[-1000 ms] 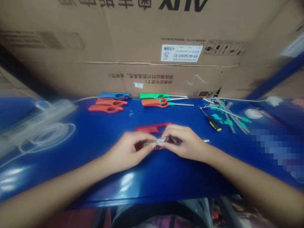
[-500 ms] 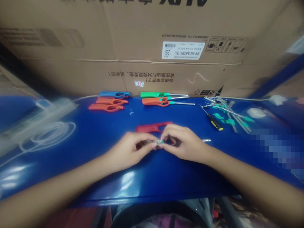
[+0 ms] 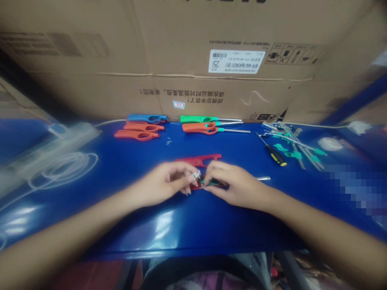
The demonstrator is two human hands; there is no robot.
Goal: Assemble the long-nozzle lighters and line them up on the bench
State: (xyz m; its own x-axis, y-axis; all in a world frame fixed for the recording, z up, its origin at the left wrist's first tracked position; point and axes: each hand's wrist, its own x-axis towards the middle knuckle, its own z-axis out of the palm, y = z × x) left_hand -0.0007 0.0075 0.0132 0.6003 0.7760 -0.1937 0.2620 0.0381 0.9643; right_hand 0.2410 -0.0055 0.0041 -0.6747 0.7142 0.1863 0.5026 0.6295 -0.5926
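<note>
My left hand [image 3: 169, 181] pinches a small whitish piece with a metal end [image 3: 195, 176], perhaps a lighter's gas valve, between thumb and fingers. It is held just above the left end of an opened red lighter half [image 3: 196, 185]. Over that half my right hand [image 3: 231, 181] is closed, fingertips at the green inner parts [image 3: 213, 182]; its fingers hide most of the middle. A metal tube [image 3: 263, 178] sticks out to the right beyond this hand. Just behind lies another red lighter shell half [image 3: 198, 160], partly covered by my fingers.
At the back lie blue and orange lighter handles [image 3: 137, 135], lighters with metal tubes [image 3: 199, 128] and several tiny screws [image 3: 168, 141]. On the right are a screwdriver [image 3: 276, 156] and a pile of tubes and green parts [image 3: 294, 147]. A cardboard box [image 3: 121, 88] stands behind; a coiled white cable [image 3: 72, 167] lies left.
My hands were together at the small piece. My left hand has now lifted it slightly up and left, while my right fingers have come down onto the red half's inner parts.
</note>
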